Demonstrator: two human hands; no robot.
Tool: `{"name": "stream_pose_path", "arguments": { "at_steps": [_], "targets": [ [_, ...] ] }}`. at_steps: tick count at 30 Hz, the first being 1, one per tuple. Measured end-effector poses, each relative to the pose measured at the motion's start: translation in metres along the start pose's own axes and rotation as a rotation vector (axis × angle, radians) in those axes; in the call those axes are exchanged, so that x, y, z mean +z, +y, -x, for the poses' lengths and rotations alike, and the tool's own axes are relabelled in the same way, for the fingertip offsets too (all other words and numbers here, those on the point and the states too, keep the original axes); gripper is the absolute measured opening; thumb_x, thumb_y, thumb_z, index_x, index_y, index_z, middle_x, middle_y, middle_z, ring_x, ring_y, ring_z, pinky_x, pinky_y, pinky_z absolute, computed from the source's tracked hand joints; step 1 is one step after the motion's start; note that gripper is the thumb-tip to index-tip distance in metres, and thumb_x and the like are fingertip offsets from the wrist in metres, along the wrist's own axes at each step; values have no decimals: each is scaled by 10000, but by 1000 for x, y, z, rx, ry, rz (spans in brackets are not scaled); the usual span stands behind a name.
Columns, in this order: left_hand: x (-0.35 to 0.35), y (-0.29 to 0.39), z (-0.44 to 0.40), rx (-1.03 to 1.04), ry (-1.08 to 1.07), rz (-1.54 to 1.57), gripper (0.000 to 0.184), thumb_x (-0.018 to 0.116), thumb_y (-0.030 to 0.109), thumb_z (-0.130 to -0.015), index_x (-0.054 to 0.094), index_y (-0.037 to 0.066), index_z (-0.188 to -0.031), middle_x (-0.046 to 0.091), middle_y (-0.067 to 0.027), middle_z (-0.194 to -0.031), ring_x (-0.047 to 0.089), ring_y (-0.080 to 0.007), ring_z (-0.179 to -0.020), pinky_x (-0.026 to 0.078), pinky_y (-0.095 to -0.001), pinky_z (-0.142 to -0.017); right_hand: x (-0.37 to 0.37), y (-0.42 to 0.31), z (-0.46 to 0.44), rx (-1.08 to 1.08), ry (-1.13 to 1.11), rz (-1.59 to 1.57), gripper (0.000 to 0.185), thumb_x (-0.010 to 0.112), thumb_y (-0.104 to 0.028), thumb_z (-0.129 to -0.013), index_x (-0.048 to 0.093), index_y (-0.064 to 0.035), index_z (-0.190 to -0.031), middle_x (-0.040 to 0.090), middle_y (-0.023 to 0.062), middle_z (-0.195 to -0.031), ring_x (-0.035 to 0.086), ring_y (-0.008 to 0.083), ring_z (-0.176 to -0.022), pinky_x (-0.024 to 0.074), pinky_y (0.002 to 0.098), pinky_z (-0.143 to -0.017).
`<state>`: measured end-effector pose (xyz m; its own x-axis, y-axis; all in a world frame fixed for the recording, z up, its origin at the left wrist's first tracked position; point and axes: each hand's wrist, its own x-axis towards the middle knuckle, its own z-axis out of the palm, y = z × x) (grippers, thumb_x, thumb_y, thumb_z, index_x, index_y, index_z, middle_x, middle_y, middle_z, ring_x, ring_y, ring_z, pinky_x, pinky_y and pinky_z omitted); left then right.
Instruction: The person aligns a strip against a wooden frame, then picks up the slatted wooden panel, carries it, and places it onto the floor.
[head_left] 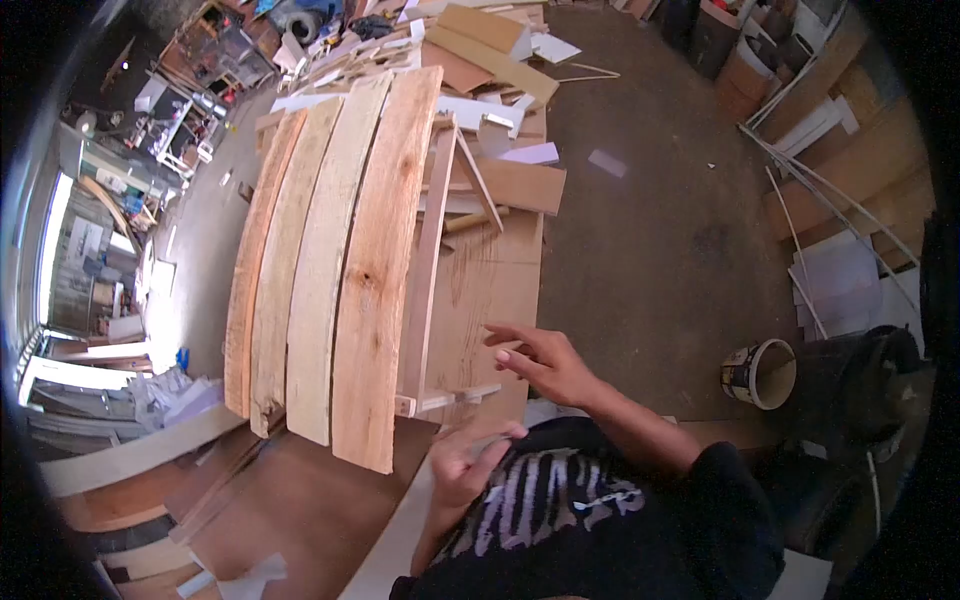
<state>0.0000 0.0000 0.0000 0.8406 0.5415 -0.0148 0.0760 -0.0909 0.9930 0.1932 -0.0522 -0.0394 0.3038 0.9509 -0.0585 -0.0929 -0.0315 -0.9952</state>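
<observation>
Wooden planked frame (378,280) on plywood (490,285), hands (552,366) near; boards (492,62) beyond, brown floor (645,240).

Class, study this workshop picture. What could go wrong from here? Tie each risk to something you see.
1. The planks look rough-edged, so the bare left hand and right hand might pick up splinters.
2. The planks' near ends jut past the wooden frame; pressing there might tip one, if loose. Fastenings cannot be made out.
3. The piled offcuts beyond might slide if bumped.
</observation>
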Motion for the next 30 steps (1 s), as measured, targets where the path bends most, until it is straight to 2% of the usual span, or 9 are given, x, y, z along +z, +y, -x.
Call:
{"name": "stream_pose_path", "arguments": {
  "at_steps": [2,3,6,9,10,17,19,22,30],
  "targets": [
    [16,-10,-31,15,56,-11,166,601,73,-896,692,-13,-1005,722,-101,-885,680,-170,-805,518,-281,-764,-27,-8,1,34,83,201,416,567,-280,-961,540,-21,-1286,650,155,-1176,651,245,-1029,507,364,-889],
    [20,3,-5,-91,43,-64,166,601,73,-896,692,-13,-1005,722,-101,-885,680,-170,-805,518,-281,-764,-10,3,35,90,73,96,416,567,-280,-961,540,-21,-1286,650,155,-1176,651,245,-1029,507,364,-889],
    [69,-27,-53,-218,36,6,191,590,122,-918,687,-14,-1012,720,-108,-879,676,-155,-799,519,-266,-749,-71,16,51,84,267,88,384,577,-254,-961,565,1,-1247,663,136,-1133,638,186,-998,501,323,-865],
    [114,-41,-70,-49,82,99,194,592,131,-922,685,-14,-1013,719,-110,-884,676,-148,-804,521,-259,-749,-114,26,75,123,397,8,357,588,-227,-958,578,-8,-1240,667,120,-1121,624,170,-1004,499,316,-864],
    [127,-38,-74,-99,66,148,207,556,118,-950,669,-22,-1054,694,-92,-910,644,-132,-851,504,-261,-808,-132,32,80,173,383,-38,344,594,-209,-957,581,-10,-1238,662,105,-1127,621,165,-990,500,308,-857],
    [241,-52,-127,-94,541,236,207,575,121,-947,661,-34,-1054,690,-90,-886,653,-135,-827,516,-256,-764,-266,15,76,140,177,144,368,603,-217,-951,574,-6,-1251,654,100,-1148,626,174,-979,497,304,-860],
    [265,-45,-137,-120,564,229,205,573,115,-949,658,-39,-1054,685,-90,-887,649,-134,-830,515,-255,-765,-296,7,76,160,124,66,360,610,-221,-947,584,-23,-1247,657,97,-1138,631,175,-971,507,311,-842],
    [278,-38,-151,-139,611,189,203,571,109,-955,650,-53,-1050,675,-95,-898,643,-134,-840,517,-254,-767,-325,15,55,137,50,136,393,588,-283,-956,574,-35,-1261,646,108,-1157,644,166,-915,495,269,-699],
    [274,-44,-251,-175,819,188,237,578,163,-944,657,-38,-1043,685,-112,-873,643,-152,-831,509,-283,-793,-365,31,-28,255,-170,35,382,599,-211,-948,549,-9,-1269,637,104,-1162,644,176,-919,500,287,-718]
  ]
}}
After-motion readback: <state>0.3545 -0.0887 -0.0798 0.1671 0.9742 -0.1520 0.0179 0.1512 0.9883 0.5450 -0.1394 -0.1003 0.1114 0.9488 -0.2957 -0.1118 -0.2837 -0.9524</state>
